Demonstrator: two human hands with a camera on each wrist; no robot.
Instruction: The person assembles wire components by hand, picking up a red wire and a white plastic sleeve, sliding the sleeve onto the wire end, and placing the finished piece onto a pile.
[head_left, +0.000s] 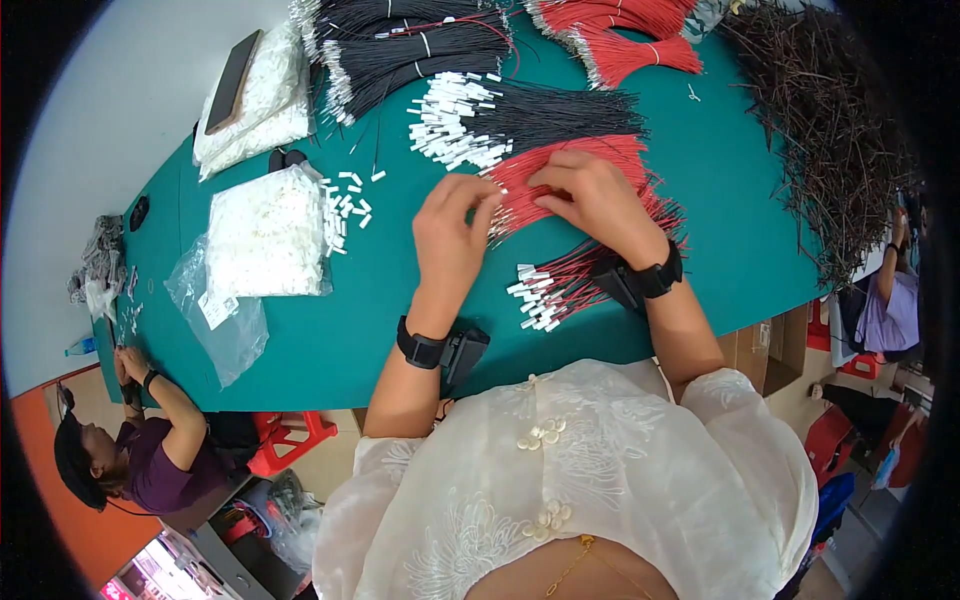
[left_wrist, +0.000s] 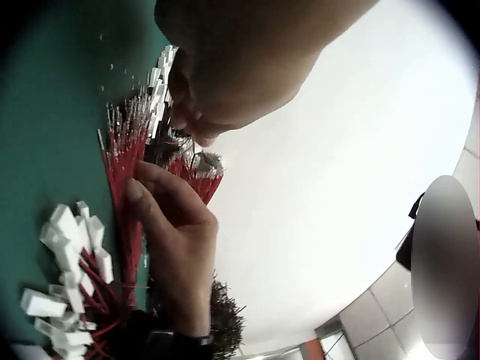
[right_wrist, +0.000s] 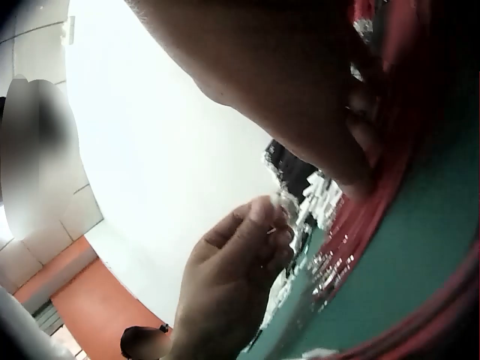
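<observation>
My left hand (head_left: 450, 225) is raised over the table, left of a fanned bundle of red wires (head_left: 580, 165) with bare metal tips. Its thumb and forefinger pinch a small white connector (right_wrist: 277, 200), mostly hidden by the fingertips. My right hand (head_left: 598, 200) lies over the red bundle, fingertips touching the wires, with thumb and forefinger a little apart. Close below its wrist is a smaller bunch of red and dark wires with white connectors (head_left: 537, 298) on their ends. Behind the red bundle lie black wires (head_left: 570, 110) ending in white connectors.
Loose white connectors (head_left: 345, 205) spill beside a clear bag of them (head_left: 265, 235) at left. Tied black bundles (head_left: 415, 55) and red bundles (head_left: 640, 55) lie at the back. A heap of dark thin strands (head_left: 830, 130) covers the right end. Another person (head_left: 150, 450) sits at lower left.
</observation>
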